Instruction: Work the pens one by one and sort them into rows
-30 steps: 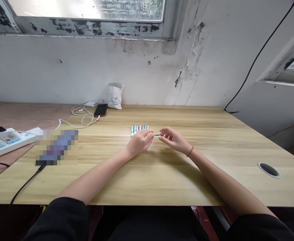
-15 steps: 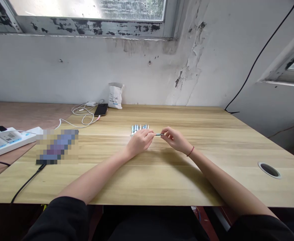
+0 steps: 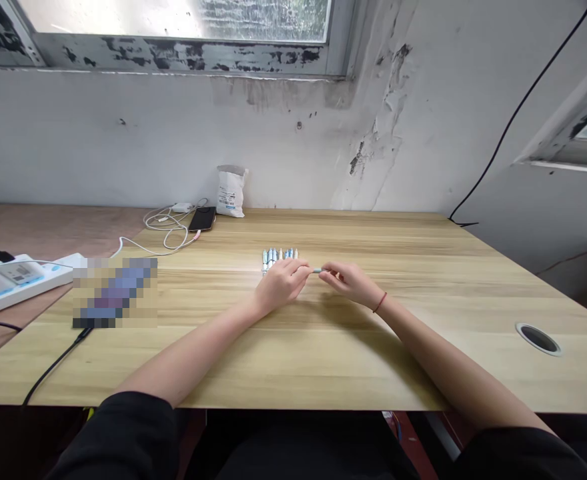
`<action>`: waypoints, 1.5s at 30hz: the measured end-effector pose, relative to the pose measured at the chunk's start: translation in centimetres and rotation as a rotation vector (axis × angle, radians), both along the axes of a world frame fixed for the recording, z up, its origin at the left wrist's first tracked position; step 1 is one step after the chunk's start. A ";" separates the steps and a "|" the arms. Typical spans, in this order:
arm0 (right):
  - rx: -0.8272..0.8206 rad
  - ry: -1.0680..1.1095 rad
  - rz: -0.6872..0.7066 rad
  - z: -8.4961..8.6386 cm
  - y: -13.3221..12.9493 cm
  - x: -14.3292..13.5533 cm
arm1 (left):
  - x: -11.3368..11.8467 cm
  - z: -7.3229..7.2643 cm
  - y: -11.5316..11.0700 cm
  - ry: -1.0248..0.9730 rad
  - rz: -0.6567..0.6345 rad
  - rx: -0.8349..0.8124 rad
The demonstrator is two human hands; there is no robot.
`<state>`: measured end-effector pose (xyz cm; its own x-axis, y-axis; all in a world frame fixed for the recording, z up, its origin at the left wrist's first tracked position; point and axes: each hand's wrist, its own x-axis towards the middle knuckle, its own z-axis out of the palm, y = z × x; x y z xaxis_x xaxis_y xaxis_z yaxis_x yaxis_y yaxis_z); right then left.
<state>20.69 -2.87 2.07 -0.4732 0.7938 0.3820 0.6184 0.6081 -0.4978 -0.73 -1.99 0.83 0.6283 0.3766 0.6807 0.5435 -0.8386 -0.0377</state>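
Note:
Between my two hands a thin pale-green pen (image 3: 316,271) lies level, just above the wooden tabletop. My left hand (image 3: 283,283) is closed on its left part, and the fingers hide most of that side. The fingertips of my right hand (image 3: 348,282) pinch its right end, which they cover. Right behind my left hand, several slim pens (image 3: 274,256) in blue, white and pale tones lie side by side in a row. My left fingers hide the near ends of that row.
A black phone (image 3: 202,219) with white cables lies at the back left, beside a white packet (image 3: 231,191). On the left are a blurred-out device (image 3: 116,293) and a white power strip (image 3: 23,283). A round cable hole (image 3: 538,339) sits in the table (image 3: 423,247) at right.
My right fingers have shifted slightly around the pen's right end, and its dark tip is now covered. The left hand has hardly moved.

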 end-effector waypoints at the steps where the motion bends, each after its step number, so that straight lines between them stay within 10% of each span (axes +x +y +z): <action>1: 0.012 0.027 -0.002 -0.1 0.1 0.0 | 0.0 0.0 0.0 -0.001 -0.001 -0.001; 16: 0.153 -0.031 -0.048 -0.1 -0.3 -0.2 | 0.0 0.0 0.0 -0.006 0.011 0.026; 29: -0.303 0.132 0.088 0.6 -0.6 -0.7 | -0.7 0.7 0.2 0.131 0.025 0.173; 33: -0.107 -0.018 -0.129 0.6 0.8 0.9 | -0.7 1.0 0.1 0.094 0.105 0.176; 39: -0.011 -0.288 -0.806 -1.4 4.9 6.8 | -0.7 0.1 0.6 0.049 0.145 0.054; 45: -0.180 -0.428 -0.922 -2.7 6.5 8.8 | -0.6 -0.9 0.9 0.012 0.179 -0.052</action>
